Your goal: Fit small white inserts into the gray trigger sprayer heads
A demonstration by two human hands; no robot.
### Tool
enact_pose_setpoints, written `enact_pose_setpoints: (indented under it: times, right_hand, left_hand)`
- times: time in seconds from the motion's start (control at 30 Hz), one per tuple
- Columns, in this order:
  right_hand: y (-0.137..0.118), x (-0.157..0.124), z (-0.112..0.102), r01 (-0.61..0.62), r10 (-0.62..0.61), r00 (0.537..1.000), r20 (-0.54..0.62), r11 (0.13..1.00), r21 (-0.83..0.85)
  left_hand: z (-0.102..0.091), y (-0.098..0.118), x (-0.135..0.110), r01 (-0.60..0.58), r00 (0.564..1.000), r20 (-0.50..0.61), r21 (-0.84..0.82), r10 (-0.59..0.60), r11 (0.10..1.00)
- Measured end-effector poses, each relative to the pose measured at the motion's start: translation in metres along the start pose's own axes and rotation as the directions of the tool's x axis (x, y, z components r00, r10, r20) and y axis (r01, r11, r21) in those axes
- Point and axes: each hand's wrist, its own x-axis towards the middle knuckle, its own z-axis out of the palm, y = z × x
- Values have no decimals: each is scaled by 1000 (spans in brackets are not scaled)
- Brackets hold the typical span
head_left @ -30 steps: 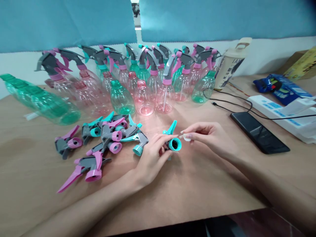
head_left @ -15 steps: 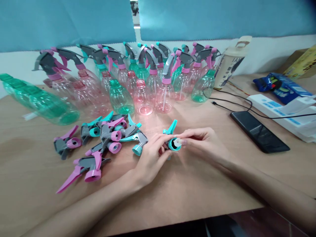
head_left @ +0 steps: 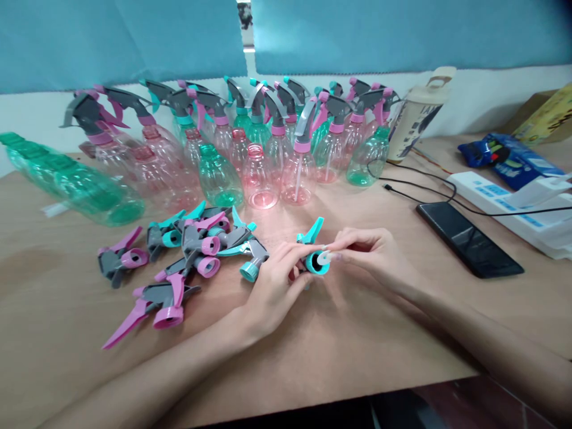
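Note:
My left hand (head_left: 272,286) grips a teal and grey spray trigger head (head_left: 313,250) above the table, its round teal collar facing me. My right hand (head_left: 370,256) pinches a small white disc (head_left: 324,257) and holds it against the collar's opening. A heap of loose trigger heads (head_left: 192,250), pink and teal, lies just left of my left hand.
Several pink and green spray bottles (head_left: 259,155) stand at the back, some capped with triggers. Green bottles (head_left: 71,185) lie at far left. A black phone (head_left: 469,238) with a cable, a white power strip (head_left: 504,205), a beige jug (head_left: 417,116) and packets sit at right.
My right hand brought the white disc from beside the collar onto its opening. The left hand tilted the trigger head slightly.

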Motion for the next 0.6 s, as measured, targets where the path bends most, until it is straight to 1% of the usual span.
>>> enact_pose_setpoints:
  times: [0.1,0.2,0.3,0.37,0.43,0.5,0.6]
  right_hand:
    - [2,0,2,-61,60,998,19,996,60]
    - [6,1,3,-54,52,998,32,996,64]
    - [11,2,2,62,-62,998,32,998,-7]
    - [13,2,0,167,-169,986,-3,977,-135]
    - [13,2,-2,240,-259,965,-30,928,-286]
    - [12,1,-2,268,-301,953,-27,884,-383]
    - [7,-2,-2,288,-328,944,-24,859,-424]
  left_hand:
    - [1,-1,0,2,1000,2,25,-2,1000]
    - [1,-1,0,9,1000,2,37,-10,999]
    - [0,-1,0,11,1000,0,35,-11,999]
    - [0,0,0,4,1000,4,32,-4,999]
    - [0,0,0,0,1000,5,26,0,1000]
    - [0,1,0,4,1000,-2,14,-4,1000]
    - [0,1,1,7,1000,-3,9,-7,1000]
